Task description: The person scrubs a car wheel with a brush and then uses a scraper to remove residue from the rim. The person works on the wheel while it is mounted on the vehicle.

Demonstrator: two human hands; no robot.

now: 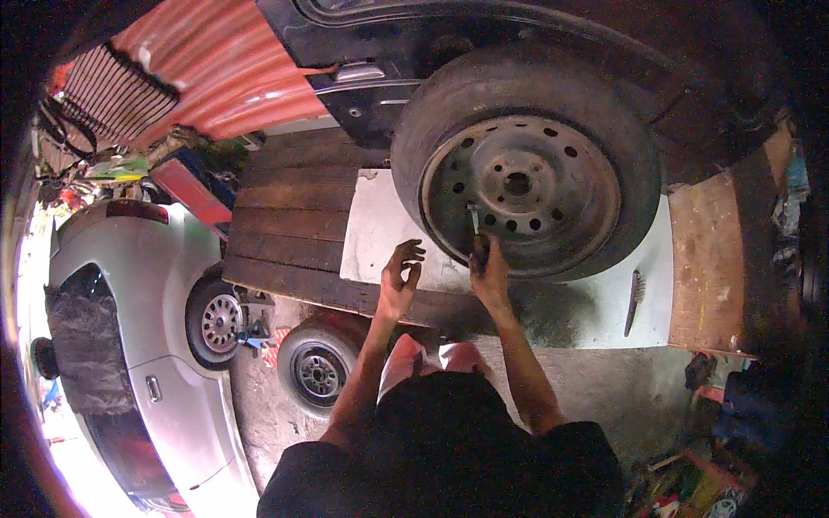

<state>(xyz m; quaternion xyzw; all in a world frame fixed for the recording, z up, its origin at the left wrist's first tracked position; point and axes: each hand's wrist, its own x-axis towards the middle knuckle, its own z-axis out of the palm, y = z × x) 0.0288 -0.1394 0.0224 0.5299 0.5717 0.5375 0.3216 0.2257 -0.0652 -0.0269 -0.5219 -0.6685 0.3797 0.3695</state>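
A steel wheel [553, 216] with a black tyre [635, 173] stands tilted on a white board [648, 259] in front of me. Its rim is rusty and dirty, with round holes around the hub. My right hand [490, 276] is closed around the dark handle of a hand tool [474, 220]. The tool's slim metal end points up over the lower left of the rim; whether it touches cannot be made out. Left of the tyre, my left hand [402, 274] hovers over the board with loosely bent fingers, holding nothing. A wire brush [635, 302] lies on the board to the right.
Beneath the board is a dark plank bench [285, 224], with a plywood piece [708, 259] at its right. Another wheel [315, 371] rests on the floor below. A silver car [164, 345] stands at left, a dark vehicle panel [358, 86] behind the tyre. Clutter fills the lower right.
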